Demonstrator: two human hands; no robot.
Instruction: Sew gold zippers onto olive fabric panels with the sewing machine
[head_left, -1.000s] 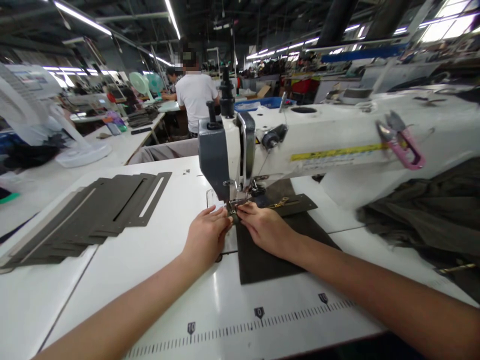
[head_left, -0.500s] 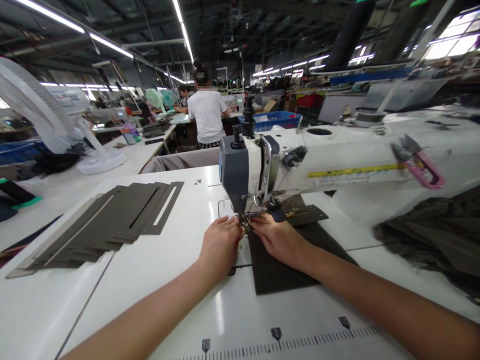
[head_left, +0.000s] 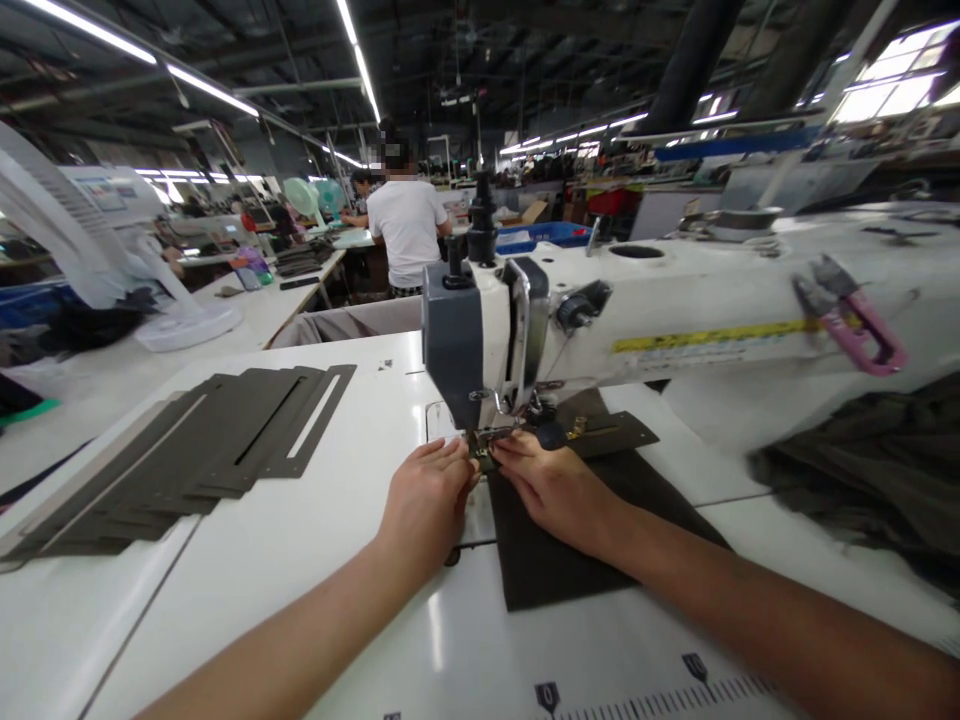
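Observation:
A dark olive fabric panel [head_left: 577, 570] lies under the head of a white sewing machine [head_left: 675, 320]. A narrower strip [head_left: 630, 430] of the same colour, with a zipper and its gold slider [head_left: 577, 428], lies across it behind the presser foot. My left hand [head_left: 429, 495] is closed left of the needle, fingers together and thumb at the fabric's edge. On the other side my right hand [head_left: 551, 490] rests on the panel, its fingertips pinching the work beside the presser foot. The fingertips partly hide the stitching spot.
Overlapping slotted olive panels [head_left: 225, 440] are fanned out on the left of the table. Pink-handled thread snips [head_left: 862, 325] hang on the machine arm. Crumpled dark cloth [head_left: 862, 470] lies right. A white fan [head_left: 180, 310] and a person in a white shirt [head_left: 405, 230] are beyond.
The view has shifted slightly, so most things sit a little further left and lower. Both hands stay beside the presser foot, holding the fabric with little movement.

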